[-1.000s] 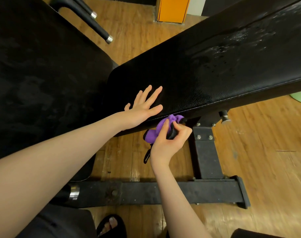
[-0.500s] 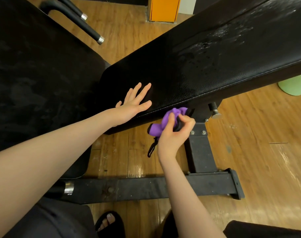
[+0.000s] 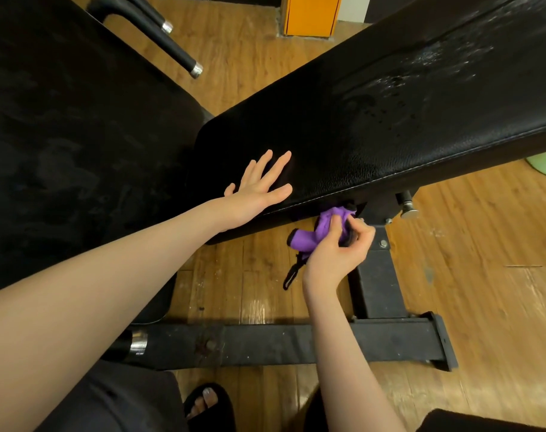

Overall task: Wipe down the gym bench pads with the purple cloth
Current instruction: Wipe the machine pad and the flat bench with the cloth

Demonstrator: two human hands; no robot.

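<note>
Right hand (image 3: pixel 334 254): fingers curled round the bunched purple cloth (image 3: pixel 324 227), pressing it up against the near side edge of the bench pad (image 3: pixel 374 145), directly above the fingertips. Left hand (image 3: pixel 259 191): fingers straight and spread, flat on the pad's top, holding nothing. Pad's long axis runs up-right from both hands; the right hand is nearer the unwiped edge.

The black padded leather bench (image 3: pixel 374 145) stands on a dark steel frame (image 3: pixel 265 342) over the wooden plank floor (image 3: pixel 483 291), with the left hand (image 3: pixel 256 191) resting flat on its pad.
</note>
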